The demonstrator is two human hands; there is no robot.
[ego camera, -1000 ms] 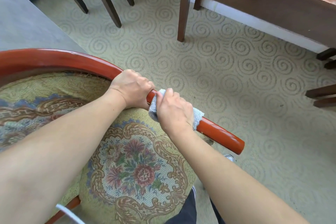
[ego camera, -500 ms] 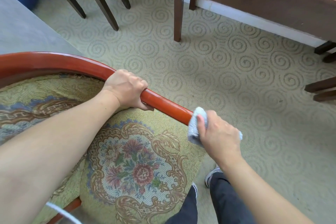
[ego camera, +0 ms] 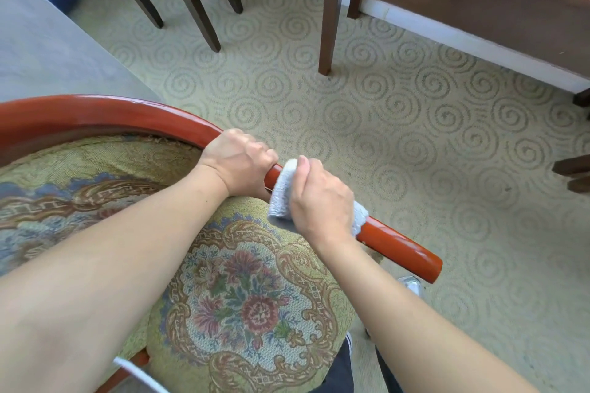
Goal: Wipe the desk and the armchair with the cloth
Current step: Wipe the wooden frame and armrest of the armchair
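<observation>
While my right grip (ego camera: pixel 319 201) clenches the soft, light cloth (ego camera: pixel 282 195) around the slick lacquered armrest (ego camera: pixel 399 246), my left grip (ego camera: pixel 238 163) beside it grasps the rail.

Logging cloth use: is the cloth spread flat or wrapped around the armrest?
Wrapped. The cloth curves over the red armrest under the gripping right hand.

Bright soft daylight; wide-angle edge distortion
</observation>
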